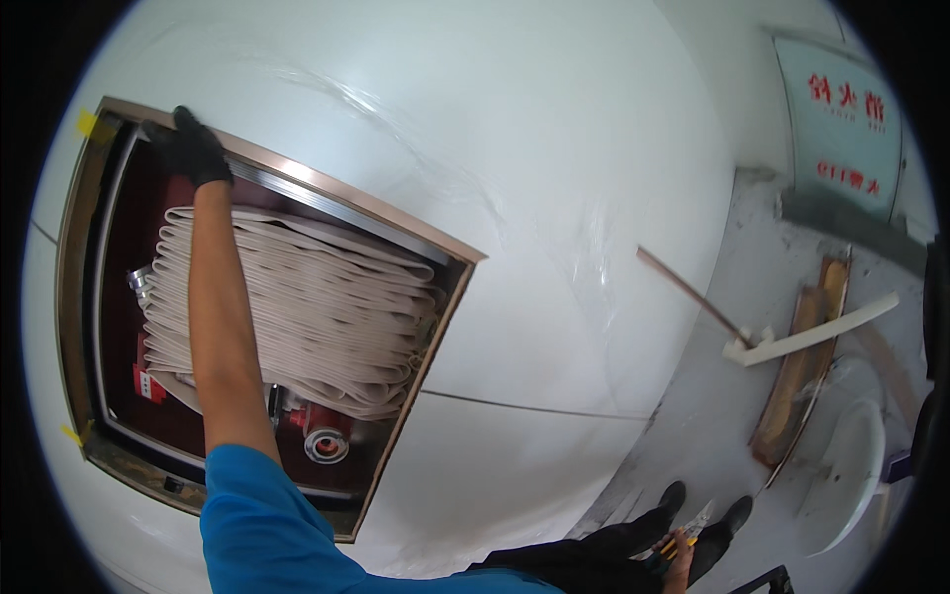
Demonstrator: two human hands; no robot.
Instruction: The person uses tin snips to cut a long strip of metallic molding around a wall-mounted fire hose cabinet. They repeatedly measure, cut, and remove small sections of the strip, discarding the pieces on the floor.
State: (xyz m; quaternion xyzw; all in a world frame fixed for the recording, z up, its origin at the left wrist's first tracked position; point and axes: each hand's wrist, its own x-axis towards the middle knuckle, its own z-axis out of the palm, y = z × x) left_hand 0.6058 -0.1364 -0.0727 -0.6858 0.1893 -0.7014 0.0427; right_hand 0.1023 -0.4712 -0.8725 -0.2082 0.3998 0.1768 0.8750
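Your left hand (pixel 191 150), in a black glove, is at the upper-left corner of the metal frame (pixel 297 172), a finger and thumb spread apart; whether the hidden fingers press or hook its edge, you cannot tell from here. The frame's top rail lies right at that hand, its long axis slanting down to the right across the view, away from your fingers. Beneath your forearm, the folded pale hose (pixel 327 307) fills the recess, with a red valve (pixel 315 426) below it. Your right hand (pixel 679 566) is well apart, low on the right, closed around a yellow-handled tool (pixel 688 536); your left is clearly nearer the frame.
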